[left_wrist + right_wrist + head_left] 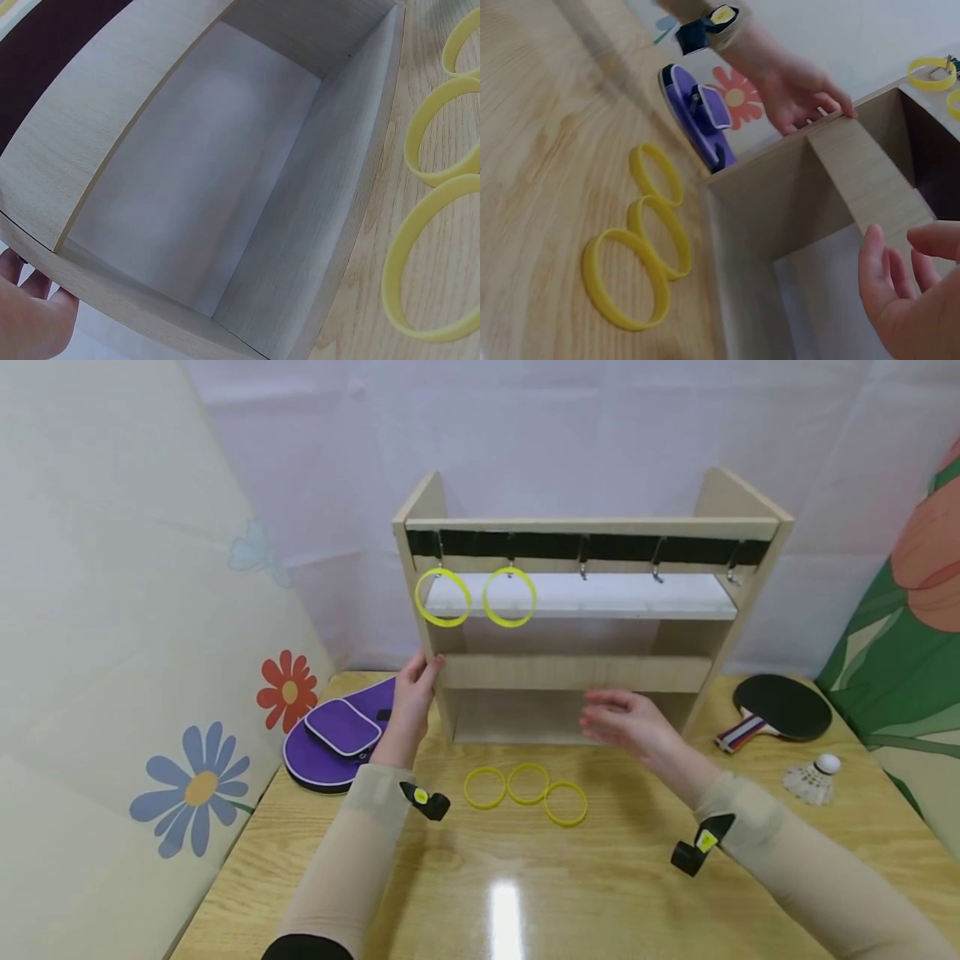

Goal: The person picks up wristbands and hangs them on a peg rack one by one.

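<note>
A small wooden shelf (573, 673) stands on the table, with a row of metal hooks along a black strip (551, 545). Two yellow rings hang from the left hooks, a left ring (417, 602) and a right ring (484, 602). My left hand (412, 704) grips the shelf's left side panel, its fingers around the edge, as the right wrist view also shows. In front of the shelf's lower opening hovers my right hand (633, 724), fingers loosely bent and nothing in them. Three yellow rings lie on the table before the shelf, the nearest ring (589, 271) at the right end.
A purple paddle case (315, 758) lies left of the shelf. To the right are a black table tennis paddle (783, 706) and a white shuttlecock (812, 781). The wooden table (600, 893) meets a floral wall covering (97, 610) on the left.
</note>
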Action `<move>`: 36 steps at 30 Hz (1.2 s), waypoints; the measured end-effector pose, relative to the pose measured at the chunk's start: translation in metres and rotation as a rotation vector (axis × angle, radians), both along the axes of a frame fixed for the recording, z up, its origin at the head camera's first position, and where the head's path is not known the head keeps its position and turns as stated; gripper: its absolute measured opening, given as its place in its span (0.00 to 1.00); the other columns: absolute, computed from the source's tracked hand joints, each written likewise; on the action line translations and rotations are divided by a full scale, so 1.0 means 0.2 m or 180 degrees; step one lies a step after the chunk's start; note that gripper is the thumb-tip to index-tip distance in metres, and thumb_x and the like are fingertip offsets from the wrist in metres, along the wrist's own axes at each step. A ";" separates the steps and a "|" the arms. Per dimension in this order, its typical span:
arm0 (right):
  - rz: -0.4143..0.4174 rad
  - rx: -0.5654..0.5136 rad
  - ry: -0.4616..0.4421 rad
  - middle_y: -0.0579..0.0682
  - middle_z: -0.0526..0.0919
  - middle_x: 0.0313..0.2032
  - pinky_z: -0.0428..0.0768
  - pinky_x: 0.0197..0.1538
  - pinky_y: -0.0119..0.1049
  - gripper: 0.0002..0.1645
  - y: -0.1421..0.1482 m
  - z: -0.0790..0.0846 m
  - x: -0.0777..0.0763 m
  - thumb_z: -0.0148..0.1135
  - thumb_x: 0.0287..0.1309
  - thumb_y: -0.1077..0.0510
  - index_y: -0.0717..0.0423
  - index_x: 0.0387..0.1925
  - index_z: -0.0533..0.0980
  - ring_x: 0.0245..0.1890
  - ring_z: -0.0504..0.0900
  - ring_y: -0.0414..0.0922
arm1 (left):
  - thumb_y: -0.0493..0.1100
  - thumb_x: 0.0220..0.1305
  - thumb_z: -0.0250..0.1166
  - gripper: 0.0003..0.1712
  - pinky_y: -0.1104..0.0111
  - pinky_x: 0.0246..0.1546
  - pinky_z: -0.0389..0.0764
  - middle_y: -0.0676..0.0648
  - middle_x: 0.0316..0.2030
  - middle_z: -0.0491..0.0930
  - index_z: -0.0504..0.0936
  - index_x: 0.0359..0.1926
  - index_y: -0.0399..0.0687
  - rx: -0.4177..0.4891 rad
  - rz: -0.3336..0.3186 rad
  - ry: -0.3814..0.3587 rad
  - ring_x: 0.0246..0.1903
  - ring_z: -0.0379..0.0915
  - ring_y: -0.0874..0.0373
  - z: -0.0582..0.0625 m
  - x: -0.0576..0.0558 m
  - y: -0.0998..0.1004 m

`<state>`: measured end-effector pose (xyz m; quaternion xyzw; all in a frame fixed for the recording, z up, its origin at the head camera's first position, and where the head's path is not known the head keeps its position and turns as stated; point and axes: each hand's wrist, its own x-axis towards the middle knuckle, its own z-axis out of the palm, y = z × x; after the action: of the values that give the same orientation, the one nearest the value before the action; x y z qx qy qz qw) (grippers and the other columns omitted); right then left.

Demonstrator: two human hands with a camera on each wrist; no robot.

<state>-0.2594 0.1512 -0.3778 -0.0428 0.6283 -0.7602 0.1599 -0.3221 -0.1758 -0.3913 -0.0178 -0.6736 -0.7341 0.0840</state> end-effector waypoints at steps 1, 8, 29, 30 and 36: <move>0.0004 0.0050 -0.0004 0.46 0.83 0.37 0.84 0.47 0.34 0.29 0.00 -0.01 0.00 0.53 0.67 0.71 0.75 0.66 0.60 0.38 0.84 0.40 | 0.45 0.74 0.55 0.28 0.57 0.67 0.66 0.37 0.68 0.68 0.67 0.72 0.48 0.0006 0.0001 0.0003 0.61 0.67 0.51 0.00 0.00 0.00; 0.0043 0.0283 -0.0009 0.45 0.83 0.35 0.84 0.47 0.35 0.30 0.04 -0.11 0.02 0.55 0.66 0.71 0.77 0.66 0.60 0.38 0.84 0.40 | 0.46 0.75 0.54 0.28 0.58 0.68 0.65 0.41 0.69 0.68 0.65 0.73 0.52 -0.0032 -0.0065 0.0031 0.63 0.66 0.52 -0.01 0.00 -0.01; 0.0264 0.0809 -0.0065 0.52 0.84 0.39 0.86 0.40 0.38 0.29 0.11 -0.37 0.03 0.57 0.64 0.71 0.77 0.64 0.62 0.36 0.84 0.42 | 0.46 0.74 0.54 0.29 0.58 0.67 0.66 0.37 0.69 0.66 0.64 0.74 0.51 0.0033 -0.0081 0.0028 0.61 0.68 0.53 0.00 0.00 -0.01; 0.0275 0.0832 -0.0060 0.53 0.84 0.39 0.86 0.40 0.38 0.30 0.11 -0.37 0.04 0.57 0.64 0.71 0.77 0.64 0.62 0.35 0.84 0.42 | 0.46 0.74 0.55 0.29 0.58 0.67 0.66 0.37 0.69 0.66 0.64 0.74 0.51 0.0030 -0.0077 0.0028 0.61 0.68 0.52 0.00 0.00 -0.01; 0.0363 0.1072 0.0019 0.63 0.82 0.44 0.86 0.39 0.41 0.29 0.11 -0.41 0.05 0.57 0.62 0.71 0.77 0.64 0.63 0.35 0.83 0.42 | 0.46 0.75 0.54 0.28 0.61 0.65 0.68 0.39 0.67 0.70 0.65 0.73 0.49 -0.0017 -0.0030 -0.0006 0.58 0.70 0.55 0.00 0.00 0.00</move>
<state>-0.2486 0.1741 -0.4606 -0.0534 0.7437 -0.6338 0.2058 -0.3213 -0.1757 -0.3906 -0.0204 -0.6756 -0.7327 0.0799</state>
